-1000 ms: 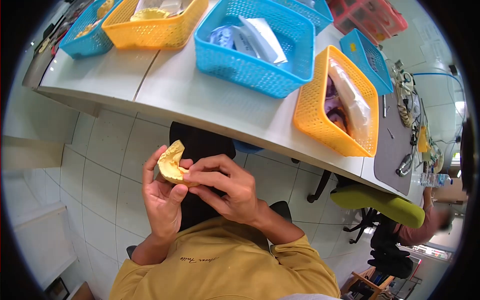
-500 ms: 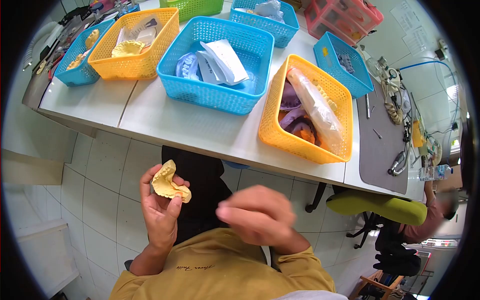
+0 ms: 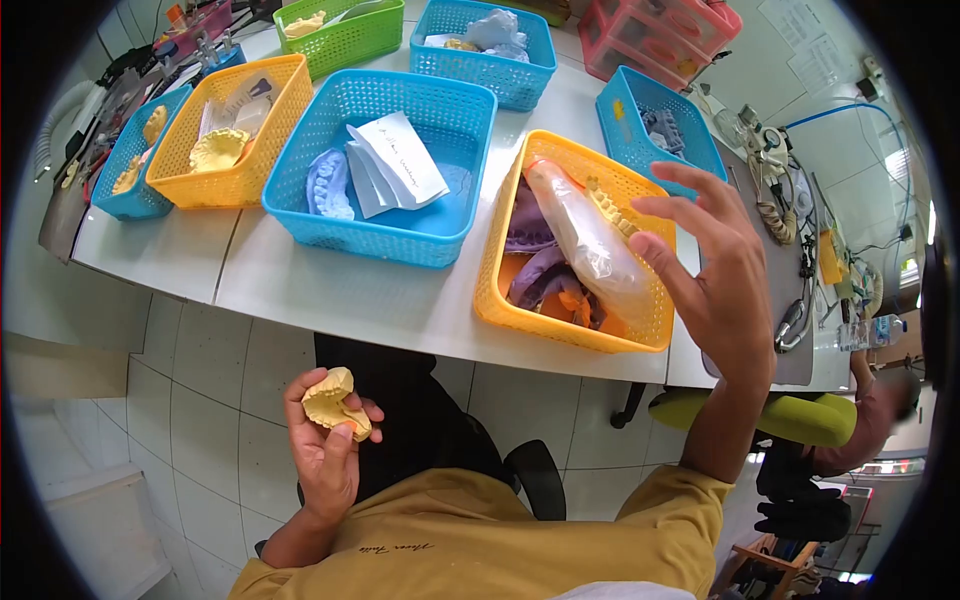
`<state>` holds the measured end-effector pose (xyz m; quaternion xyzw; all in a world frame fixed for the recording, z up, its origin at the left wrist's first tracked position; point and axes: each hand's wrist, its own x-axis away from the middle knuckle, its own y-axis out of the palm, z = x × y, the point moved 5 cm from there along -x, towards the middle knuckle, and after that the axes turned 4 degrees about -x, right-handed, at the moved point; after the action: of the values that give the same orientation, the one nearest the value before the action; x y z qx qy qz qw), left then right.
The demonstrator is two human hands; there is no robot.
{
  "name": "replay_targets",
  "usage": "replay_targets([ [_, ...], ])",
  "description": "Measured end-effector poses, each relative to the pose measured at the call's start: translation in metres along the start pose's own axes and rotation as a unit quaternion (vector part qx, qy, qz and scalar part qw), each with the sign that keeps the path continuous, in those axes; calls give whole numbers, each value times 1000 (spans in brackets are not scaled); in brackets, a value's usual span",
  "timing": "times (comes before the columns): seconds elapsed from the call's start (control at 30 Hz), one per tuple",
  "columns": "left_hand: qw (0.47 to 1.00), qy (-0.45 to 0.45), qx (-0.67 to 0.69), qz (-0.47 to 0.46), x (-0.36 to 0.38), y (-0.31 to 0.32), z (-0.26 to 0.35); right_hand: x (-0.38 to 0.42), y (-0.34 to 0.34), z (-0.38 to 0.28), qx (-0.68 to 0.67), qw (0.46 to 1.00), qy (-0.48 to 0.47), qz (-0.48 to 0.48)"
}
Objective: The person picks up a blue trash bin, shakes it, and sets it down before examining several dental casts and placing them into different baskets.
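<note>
In my left hand (image 3: 328, 440) is a yellow plaster dental cast (image 3: 335, 402), gripped between thumb and fingers below the table edge. My right hand (image 3: 712, 262) reaches over the right side of the front yellow basket (image 3: 490, 300), fingers spread and nothing between them. Its thumb and fingertips come right by another yellow dental cast (image 3: 608, 208) in that basket. Beside this cast lies a clear plastic bag (image 3: 590, 240) with pale contents. Purple dental impressions (image 3: 540, 275) with orange parts sit at the basket's left.
A blue basket (image 3: 375, 250) to the left holds folded papers (image 3: 395, 165) and a bluish impression (image 3: 330, 185). More baskets stand behind and farther left. Pink drawers (image 3: 660, 40) are at the back. At far right a person (image 3: 860, 420) is near a green chair (image 3: 760, 415).
My right hand has moved from in front of my body up and right to the yellow basket, its fingers opening out. My left hand still holds the cast, slightly turned. The view has shifted.
</note>
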<state>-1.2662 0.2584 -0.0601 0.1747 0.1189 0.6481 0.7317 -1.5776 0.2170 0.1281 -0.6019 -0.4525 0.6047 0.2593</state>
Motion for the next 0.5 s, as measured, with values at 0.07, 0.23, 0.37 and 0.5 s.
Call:
replay_targets([
  [0.07,1000,5,10,-5,-3,-5,1,-3,13,-3,-5,997,14,-78],
  [0.23,1000,13,3,-19,-9,0,-1,-6,-1,-16,-17,999,-22,-45],
  [0.37,1000,7,-20,-21,-11,7,-4,-1,6,-35,45,995,-36,-76],
  [0.5,999,1,-21,-25,-11,8,-4,-1,9,-29,60,994,-22,-92],
])
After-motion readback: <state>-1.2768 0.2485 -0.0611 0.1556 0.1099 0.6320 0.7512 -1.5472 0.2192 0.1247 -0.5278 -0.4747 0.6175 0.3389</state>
